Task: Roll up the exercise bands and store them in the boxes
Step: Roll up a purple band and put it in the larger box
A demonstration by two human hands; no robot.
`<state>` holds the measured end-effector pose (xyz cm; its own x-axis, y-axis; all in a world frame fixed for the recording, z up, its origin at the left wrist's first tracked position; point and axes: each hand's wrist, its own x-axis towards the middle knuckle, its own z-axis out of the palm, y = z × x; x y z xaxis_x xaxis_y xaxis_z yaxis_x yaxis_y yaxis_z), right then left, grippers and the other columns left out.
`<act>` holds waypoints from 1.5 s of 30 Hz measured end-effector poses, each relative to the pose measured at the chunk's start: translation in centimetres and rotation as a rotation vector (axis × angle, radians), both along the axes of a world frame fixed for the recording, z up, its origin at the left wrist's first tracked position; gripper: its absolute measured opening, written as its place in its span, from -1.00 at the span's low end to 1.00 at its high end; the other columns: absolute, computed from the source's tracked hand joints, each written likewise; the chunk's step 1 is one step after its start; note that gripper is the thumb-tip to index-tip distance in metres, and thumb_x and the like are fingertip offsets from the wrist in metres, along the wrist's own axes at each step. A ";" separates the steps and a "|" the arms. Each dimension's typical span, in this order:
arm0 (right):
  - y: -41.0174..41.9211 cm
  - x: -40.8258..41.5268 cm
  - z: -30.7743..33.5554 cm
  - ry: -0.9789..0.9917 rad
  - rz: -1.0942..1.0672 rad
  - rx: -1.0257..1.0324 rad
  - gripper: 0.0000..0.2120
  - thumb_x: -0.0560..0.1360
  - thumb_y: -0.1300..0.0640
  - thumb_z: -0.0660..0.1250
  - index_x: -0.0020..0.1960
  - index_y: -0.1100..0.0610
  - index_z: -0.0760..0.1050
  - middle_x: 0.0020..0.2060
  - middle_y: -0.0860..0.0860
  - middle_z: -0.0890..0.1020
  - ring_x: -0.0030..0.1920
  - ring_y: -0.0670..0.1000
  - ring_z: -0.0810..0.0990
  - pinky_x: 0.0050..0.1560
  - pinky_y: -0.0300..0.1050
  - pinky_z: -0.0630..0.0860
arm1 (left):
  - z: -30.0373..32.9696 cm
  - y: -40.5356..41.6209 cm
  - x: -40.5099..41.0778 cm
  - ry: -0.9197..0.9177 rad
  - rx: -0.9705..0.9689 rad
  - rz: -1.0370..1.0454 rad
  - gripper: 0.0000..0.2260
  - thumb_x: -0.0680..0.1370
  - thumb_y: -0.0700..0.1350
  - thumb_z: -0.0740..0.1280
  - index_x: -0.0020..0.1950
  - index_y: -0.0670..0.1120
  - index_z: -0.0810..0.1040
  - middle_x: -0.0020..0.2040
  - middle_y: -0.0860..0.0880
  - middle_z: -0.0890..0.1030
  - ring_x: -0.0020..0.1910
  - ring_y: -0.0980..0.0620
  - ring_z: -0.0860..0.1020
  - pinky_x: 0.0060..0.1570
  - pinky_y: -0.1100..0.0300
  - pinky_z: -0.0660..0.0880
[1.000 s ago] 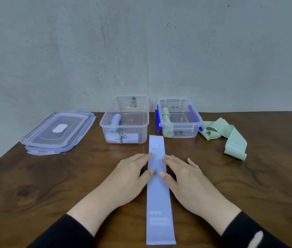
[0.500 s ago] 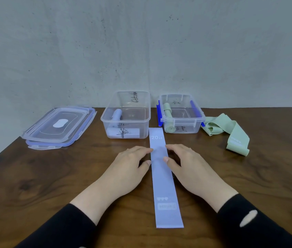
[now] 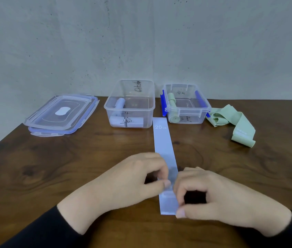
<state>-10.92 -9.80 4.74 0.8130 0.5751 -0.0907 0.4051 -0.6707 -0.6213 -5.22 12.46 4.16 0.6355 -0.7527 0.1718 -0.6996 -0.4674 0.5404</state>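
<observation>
A light blue exercise band [image 3: 163, 144] marked "20 LB" lies flat and lengthwise on the wooden table [image 3: 52, 167]. My left hand [image 3: 134, 179] and my right hand [image 3: 218, 199] sit on either side of its near end, and the curled fingers and thumbs of both pinch the band's edges. Behind the band stand two clear boxes. The left box [image 3: 130, 104] holds rolled blue bands. The right box [image 3: 187, 104], with blue clips, holds rolled green bands. A loose green band [image 3: 234, 120] lies crumpled to the right of it.
Two stacked clear lids [image 3: 61, 115] with blue seals lie at the back left of the table. A grey wall rises right behind the boxes. The table's left edge runs diagonally at the far left.
Both hands have slid back along the blue band from its middle to its near end, and their fingers have curled from flat into a pinch on its edges.
</observation>
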 end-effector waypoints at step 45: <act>0.8 -0.1 -0.1 -0.067 -0.119 -0.070 -0.77 0.49 0.00 0.44 -0.23 -0.25 0.45 -0.23 -0.19 0.53 -0.12 -0.13 0.51 -0.18 -0.39 0.42 | 0.3 -0.6 -1.5 0.017 0.272 -0.031 -0.92 0.52 0.05 0.35 -0.11 0.06 0.56 -0.18 0.10 0.46 -0.11 0.11 0.44 -0.16 0.28 0.42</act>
<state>-11.03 -9.02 4.59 0.8806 0.4687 -0.0704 0.3593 -0.7570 -0.5457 -6.72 11.90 4.49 0.6129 -0.7886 -0.0499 -0.7076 -0.5758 0.4097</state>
